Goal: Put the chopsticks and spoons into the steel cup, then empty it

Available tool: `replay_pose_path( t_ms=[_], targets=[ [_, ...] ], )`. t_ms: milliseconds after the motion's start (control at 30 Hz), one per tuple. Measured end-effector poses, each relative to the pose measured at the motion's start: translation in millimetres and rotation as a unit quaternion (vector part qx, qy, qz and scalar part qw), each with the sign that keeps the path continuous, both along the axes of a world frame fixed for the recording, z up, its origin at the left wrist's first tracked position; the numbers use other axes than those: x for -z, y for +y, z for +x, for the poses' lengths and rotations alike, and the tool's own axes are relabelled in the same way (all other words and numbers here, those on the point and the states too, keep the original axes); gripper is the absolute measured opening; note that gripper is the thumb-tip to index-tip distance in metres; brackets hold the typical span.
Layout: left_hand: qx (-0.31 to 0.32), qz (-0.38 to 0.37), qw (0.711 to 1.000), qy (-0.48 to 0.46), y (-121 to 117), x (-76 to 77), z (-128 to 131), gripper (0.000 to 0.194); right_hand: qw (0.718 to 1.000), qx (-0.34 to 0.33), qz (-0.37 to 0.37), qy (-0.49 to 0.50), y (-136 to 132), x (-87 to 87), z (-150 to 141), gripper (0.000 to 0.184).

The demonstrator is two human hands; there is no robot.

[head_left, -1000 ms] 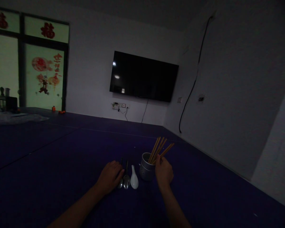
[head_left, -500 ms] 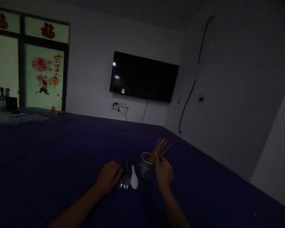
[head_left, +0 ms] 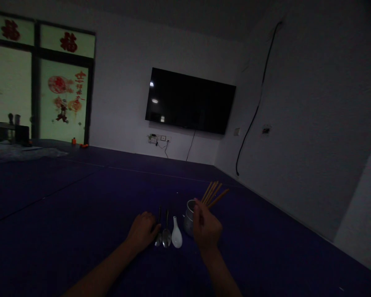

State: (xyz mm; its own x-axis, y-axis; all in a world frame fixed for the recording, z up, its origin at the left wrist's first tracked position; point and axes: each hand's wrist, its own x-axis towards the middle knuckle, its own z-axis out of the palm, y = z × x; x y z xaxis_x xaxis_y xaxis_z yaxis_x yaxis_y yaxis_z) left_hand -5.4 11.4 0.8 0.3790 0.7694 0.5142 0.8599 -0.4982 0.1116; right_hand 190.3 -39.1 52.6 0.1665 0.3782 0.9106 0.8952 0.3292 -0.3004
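On the dark blue mat, a pale cup-shaped holder [head_left: 189, 216] stands with several wooden chopsticks [head_left: 214, 192] leaning out to the right. My right hand [head_left: 206, 229] is raised in front of the holder, fingers up at the base of the chopsticks; the dim light hides whether it grips them. A white ceramic spoon [head_left: 176, 236] and two metal spoons [head_left: 166, 235] lie side by side left of the holder. My left hand [head_left: 142, 230] rests on the mat with its fingers curled over the leftmost metal spoon.
The blue mat [head_left: 80, 214] covers the whole floor up to the white walls. A black TV [head_left: 190, 101] hangs on the far wall, a cable [head_left: 253, 115] runs down the right wall. Windows with red paper decorations [head_left: 63, 97] are at the left.
My right hand has shifted left and now covers part of the holder, fingers higher. The left hand stays by the spoons. The view has drifted slightly.
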Motion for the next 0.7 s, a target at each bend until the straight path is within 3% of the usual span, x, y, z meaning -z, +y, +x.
replay_pose_path(
  t_ms=[33,100,200,267,400,700],
  targets=[
    [-0.003,-0.014,1.000,0.006,0,-0.5,0,0.027,0.997,-0.042,-0.021,-0.060,0,1.3,-7,0.047],
    [-0.006,-0.039,0.999,0.019,-1,-1.4,0,0.030,0.973,-0.093,-0.137,-0.161,-2,1.8,-21,0.039],
    [0.002,-0.058,0.998,0.037,-2,-2.4,0,0.033,0.900,-0.108,-0.329,-0.264,-6,0.0,-33,0.025],
    [0.006,-0.064,0.997,0.044,-3,-3.0,0,0.033,0.861,-0.104,-0.404,-0.291,-8,-0.1,-36,0.022],
    [0.006,-0.061,0.997,0.043,-6,-4.3,2,0.033,0.837,-0.095,-0.454,-0.289,-8,3.7,-34,0.021],
    [0.011,-0.049,0.997,0.059,-15,-5.9,5,0.032,0.835,-0.095,-0.466,-0.278,-4,8.8,-34,0.024]
  ],
)
